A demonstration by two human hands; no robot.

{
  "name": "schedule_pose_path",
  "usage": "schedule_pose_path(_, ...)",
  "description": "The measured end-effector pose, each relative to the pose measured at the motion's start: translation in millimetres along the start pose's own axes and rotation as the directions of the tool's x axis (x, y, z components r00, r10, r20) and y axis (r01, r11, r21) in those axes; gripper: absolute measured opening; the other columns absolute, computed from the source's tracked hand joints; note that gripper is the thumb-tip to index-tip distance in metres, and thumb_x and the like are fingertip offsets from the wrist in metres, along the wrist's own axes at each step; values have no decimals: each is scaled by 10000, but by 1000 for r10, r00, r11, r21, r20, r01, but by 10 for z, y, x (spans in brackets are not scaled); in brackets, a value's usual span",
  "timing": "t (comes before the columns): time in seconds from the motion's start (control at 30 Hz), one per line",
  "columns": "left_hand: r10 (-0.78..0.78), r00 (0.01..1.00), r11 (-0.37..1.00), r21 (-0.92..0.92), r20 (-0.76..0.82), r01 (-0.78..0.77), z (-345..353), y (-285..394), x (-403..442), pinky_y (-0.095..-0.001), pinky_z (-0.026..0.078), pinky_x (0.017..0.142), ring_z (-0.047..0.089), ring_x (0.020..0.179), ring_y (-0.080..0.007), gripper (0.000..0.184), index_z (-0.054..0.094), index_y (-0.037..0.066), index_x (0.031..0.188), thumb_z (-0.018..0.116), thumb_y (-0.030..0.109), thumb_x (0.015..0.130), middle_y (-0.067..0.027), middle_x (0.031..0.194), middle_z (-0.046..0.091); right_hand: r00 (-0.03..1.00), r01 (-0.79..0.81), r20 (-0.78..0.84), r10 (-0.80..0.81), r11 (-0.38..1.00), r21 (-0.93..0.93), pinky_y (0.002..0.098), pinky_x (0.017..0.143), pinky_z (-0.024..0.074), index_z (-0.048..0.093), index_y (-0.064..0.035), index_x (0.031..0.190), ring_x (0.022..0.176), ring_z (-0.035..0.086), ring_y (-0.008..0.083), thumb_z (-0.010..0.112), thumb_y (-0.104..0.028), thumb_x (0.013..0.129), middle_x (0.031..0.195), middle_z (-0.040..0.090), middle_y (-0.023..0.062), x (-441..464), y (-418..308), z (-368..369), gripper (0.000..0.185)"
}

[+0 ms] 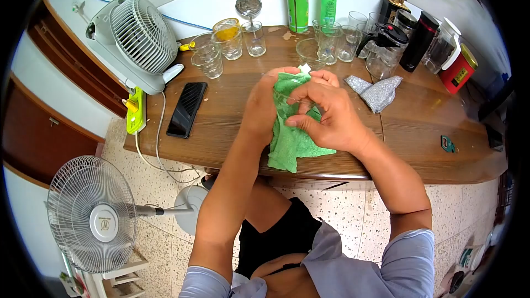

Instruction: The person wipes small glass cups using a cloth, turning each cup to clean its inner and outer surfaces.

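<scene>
A green cloth [287,146] hangs in folds from my hands over the front of the wooden table. My left hand [264,102] is closed around the cloth's left side. My right hand [331,111] curls in from the right, thumb and fingers bent at a clear glass [284,98] that lies against the cloth. Only part of the glass's edge shows; cloth and fingers hide the rest. A white tip [305,68] pokes out at the top of the cloth. Just beyond my hands stands another clear glass [309,52].
Glass mugs [207,62] and a round mirror [248,5] stand back left, near a box fan [141,36]. A phone [186,109] lies left. Right are a silvery cloth [376,92], a glass pot [382,60], a red tin [459,70] and a green spray bottle [328,4].
</scene>
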State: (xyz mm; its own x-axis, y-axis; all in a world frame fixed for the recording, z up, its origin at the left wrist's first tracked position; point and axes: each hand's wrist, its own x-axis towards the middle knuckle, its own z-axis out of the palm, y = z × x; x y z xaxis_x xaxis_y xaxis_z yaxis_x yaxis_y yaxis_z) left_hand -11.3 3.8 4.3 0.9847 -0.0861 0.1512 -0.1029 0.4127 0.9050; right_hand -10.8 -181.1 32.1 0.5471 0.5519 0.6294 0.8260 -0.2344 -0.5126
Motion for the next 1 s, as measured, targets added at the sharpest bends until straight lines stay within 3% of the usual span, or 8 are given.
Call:
schedule_pose_path(0.1,253,967,864,444,27,-238,28,-12,-17,-345,576,867,677,996,-183,599,633,48,1292,463,584,1088,-98,1107,690,998,-52,-22,52,998,23,475,1138,361,703,-113,1031,817,667,173,900,-104,788,804,656,-14,-4,-20,16,313)
schedule_pose_path(0.2,80,996,932,352,26,-84,104,109,-134,-348,574,903,663,1060,-185,648,610,57,1317,477,646,1082,-105,1155,673,997,-31,-72,32,999,18,464,1134,395,721,-89,1049,811,672,223,931,-144,774,780,693,8,4,30,27,351)
schedule_pose_path(0.3,-116,993,987,-113,-17,114,74,77,-61,-359,582,892,671,1037,-197,624,592,59,1324,476,627,1094,-105,1107,676,990,61,-126,-57,998,24,461,1105,426,716,-74,1091,909,677,262,928,-153,770,823,706,25,64,26,-6,393)
schedule_pose_path(0.4,-93,996,955,-281,18,94,96,117,-62,-368,588,885,677,1022,-199,608,588,55,1316,471,610,1100,-107,1061,682,988,94,-126,-87,994,57,467,1070,450,710,-69,1118,974,664,295,918,-152,774,850,709,41,82,65,-32,411)
schedule_pose_path(0.6,-3,1000,996,94,8,2,-19,6,-11,-339,572,883,670,1004,-178,589,632,38,1264,426,572,1128,-105,1028,708,999,19,-33,-18,999,38,457,1059,419,711,-102,1110,815,668,208,883,-107,800,811,662,5,6,86,-24,355)
schedule_pose_path(0.7,172,985,924,345,15,-167,-15,-26,1,-308,546,890,652,997,-152,586,650,29,1251,423,556,1136,-94,1031,711,999,-43,6,43,999,28,446,1061,403,718,-106,1105,759,654,172,903,-115,791,779,651,-13,-20,34,26,364)
schedule_pose_path(0.9,68,997,936,344,43,-79,114,101,-126,-322,550,903,654,1000,-161,644,604,39,1349,487,620,1096,-73,1047,692,992,25,-126,-26,1000,-9,441,1057,413,717,-101,1107,847,677,209,946,-180,756,825,680,8,35,-10,45,426)
schedule_pose_path(1.0,-58,998,998,-24,18,58,45,38,-59,-348,583,877,675,986,-179,670,588,51,1358,517,651,1070,-66,1030,680,989,71,-128,-74,997,-28,435,1069,443,725,-66,1119,870,663,260,965,-170,729,867,695,44,47,-8,11,470)
